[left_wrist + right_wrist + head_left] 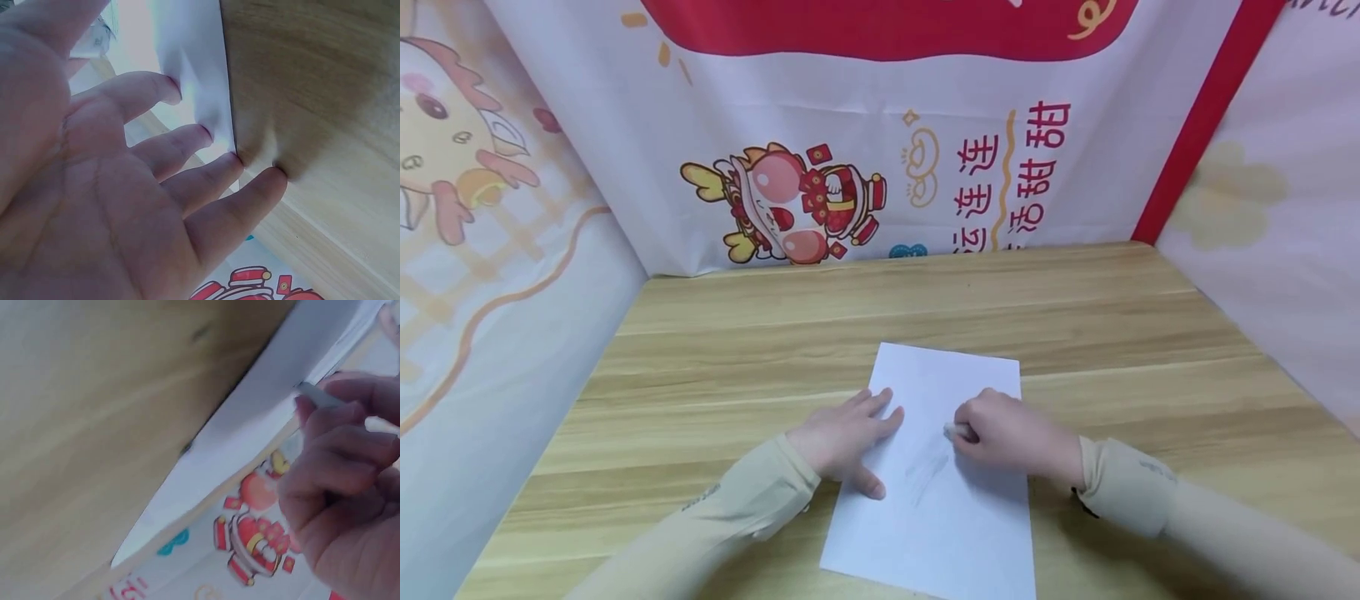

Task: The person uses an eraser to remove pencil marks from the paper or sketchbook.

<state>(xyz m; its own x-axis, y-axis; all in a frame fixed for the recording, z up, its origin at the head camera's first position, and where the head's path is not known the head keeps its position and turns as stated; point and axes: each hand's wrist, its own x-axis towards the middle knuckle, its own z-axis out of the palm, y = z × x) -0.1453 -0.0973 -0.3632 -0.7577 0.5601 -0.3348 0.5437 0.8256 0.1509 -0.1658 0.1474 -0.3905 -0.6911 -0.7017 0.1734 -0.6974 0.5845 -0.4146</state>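
A white sheet of paper [970,542] lies on the wooden table, with faint grey smudged strokes [927,477] near its middle. My left hand [848,437] rests with spread fingers over the sheet's left edge. In the left wrist view, some fingertips [203,134] press on the paper and the little finger reaches onto the wood. My right hand [1011,433] pinches a small pale grey-white eraser [957,432] between thumb and curled fingers. Its exposed end [319,395] meets the paper just above and right of the strokes; the rest is hidden in the fingers.
The wood-grain table [715,367] extends around the sheet on both sides. Behind it hangs a white cloth [850,100] with a cartoon dragon and red lettering. More printed cloth [490,275] borders the left side, and a pale one [1285,250] the right.
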